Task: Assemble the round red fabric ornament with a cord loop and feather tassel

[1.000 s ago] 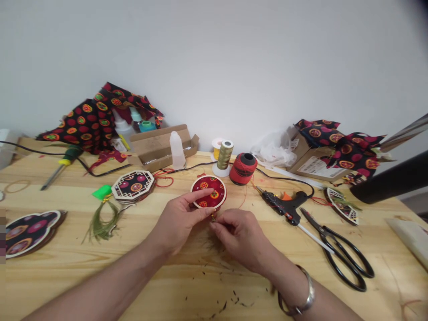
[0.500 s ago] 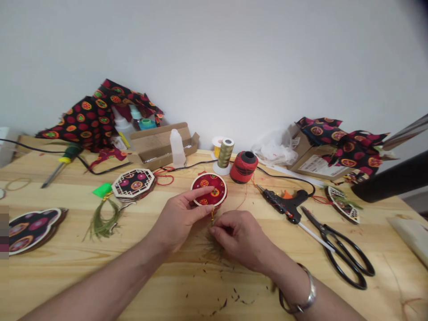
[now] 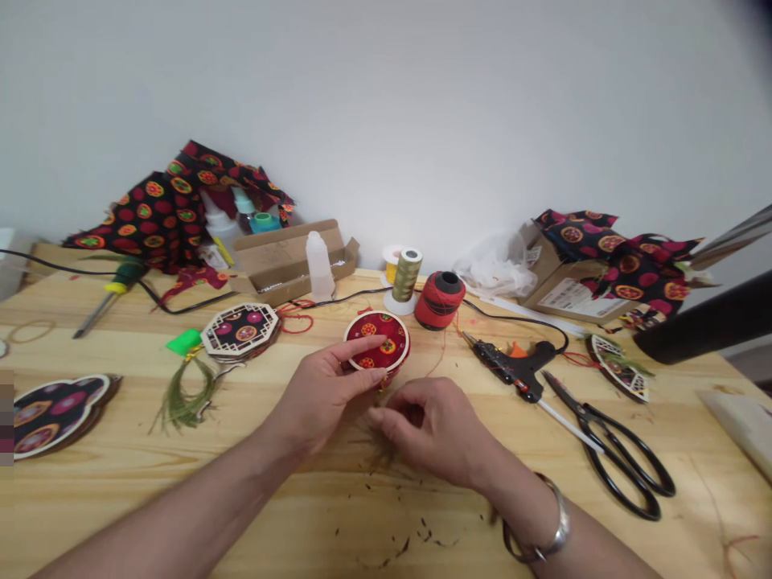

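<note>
My left hand (image 3: 319, 394) grips a round pendant (image 3: 377, 342), its red flowered fabric set in a pale wooden rim, with thumb below and fingers across the face. A short yellow cord (image 3: 381, 388) hangs from the pendant's lower edge. Just below it, my right hand (image 3: 431, 426) is closed in a pinch at the top of an olive-green tassel (image 3: 377, 446). The tassel's strands spread blurred under the fingers, and the pinch point itself is partly hidden.
Left lie an octagonal pendant (image 3: 244, 331) with a green tassel, a lobed one (image 3: 60, 414) and a screwdriver (image 3: 102, 310). Behind stand a glue bottle (image 3: 319, 269), green thread (image 3: 407, 277) and red thread (image 3: 440, 301). Right are a glue gun (image 3: 512, 370), scissors (image 3: 621, 450) and a fan-shaped pendant (image 3: 618, 370).
My right thumb and fingertips have shifted slightly left, and less of the yellow cord shows. My left hand and the round pendant stay nearly still.
</note>
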The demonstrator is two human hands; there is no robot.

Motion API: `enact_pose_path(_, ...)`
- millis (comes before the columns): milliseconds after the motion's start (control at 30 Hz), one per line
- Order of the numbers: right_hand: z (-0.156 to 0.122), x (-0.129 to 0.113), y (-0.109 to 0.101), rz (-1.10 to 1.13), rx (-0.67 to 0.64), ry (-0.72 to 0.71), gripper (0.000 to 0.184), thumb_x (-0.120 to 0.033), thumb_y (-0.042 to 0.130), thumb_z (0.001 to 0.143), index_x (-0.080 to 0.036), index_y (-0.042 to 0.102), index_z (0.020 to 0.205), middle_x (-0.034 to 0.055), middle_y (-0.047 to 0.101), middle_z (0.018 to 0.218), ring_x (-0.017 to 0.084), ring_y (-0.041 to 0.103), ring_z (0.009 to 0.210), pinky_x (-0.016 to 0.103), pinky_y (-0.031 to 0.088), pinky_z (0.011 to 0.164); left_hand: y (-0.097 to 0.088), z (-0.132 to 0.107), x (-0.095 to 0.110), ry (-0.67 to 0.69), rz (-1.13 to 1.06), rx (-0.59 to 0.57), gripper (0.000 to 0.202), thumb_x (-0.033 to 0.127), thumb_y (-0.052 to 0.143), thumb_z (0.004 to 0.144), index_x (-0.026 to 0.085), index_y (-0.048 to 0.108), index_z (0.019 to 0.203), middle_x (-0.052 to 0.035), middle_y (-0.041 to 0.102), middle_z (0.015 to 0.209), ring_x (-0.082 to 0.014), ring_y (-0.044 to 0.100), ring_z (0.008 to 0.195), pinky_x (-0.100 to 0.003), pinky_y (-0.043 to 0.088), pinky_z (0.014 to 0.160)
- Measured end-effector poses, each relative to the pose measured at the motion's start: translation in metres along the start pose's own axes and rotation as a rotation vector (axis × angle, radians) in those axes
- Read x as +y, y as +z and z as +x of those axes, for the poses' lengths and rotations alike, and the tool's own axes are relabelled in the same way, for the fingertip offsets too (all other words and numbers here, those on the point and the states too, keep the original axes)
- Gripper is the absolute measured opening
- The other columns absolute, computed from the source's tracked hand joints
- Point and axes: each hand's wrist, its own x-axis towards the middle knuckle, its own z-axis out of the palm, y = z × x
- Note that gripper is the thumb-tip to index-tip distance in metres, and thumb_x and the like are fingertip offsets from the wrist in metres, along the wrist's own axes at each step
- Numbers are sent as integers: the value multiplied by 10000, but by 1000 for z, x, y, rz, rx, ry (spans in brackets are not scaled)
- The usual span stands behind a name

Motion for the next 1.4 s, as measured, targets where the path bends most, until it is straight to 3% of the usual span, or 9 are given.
enact_pose_path(100,3,3,-2,88,142,109,389,-409,477,856,-160,617,592,-19,523,499,84,394,462,207,267,441,1,0,1,-14,-22,-8,442,204,747,639,195,667,1074,-37,745,919,-179,659,837,-283,495,771)
enact_pose_path(200,7,8,-1,261,273,141,248,-342,523,838,-170,672,737,-3,623,612,98,476,521,198,345,483,2,0,2,-7,-32,-8,432,192,748,638,194,669,1063,-31,743,934,-172,657,865,-282,486,807)
enact_pose_path(300,10,11,2,379,310,143,163,-298,579,798,-178,675,742,-8,638,626,104,505,536,194,373,490,2,0,2,-1,-24,-1,428,185,747,636,192,670,1057,-29,744,932,-173,657,872,-282,487,812)
enact_pose_path(533,9,9,5,408,290,150,115,-229,613,756,-168,660,671,-16,623,592,100,503,533,193,394,509,2,-1,1,0,0,-15,433,209,736,642,193,667,1069,-41,742,947,-192,659,887,-310,493,816)
enact_pose_path(1400,10,9,4,373,263,168,177,-274,600,761,-154,634,636,-29,566,554,81,437,505,181,331,471,0,0,-1,-8,48,-46,407,203,727,673,217,661,1075,-4,739,939,-162,638,911,-287,456,859)
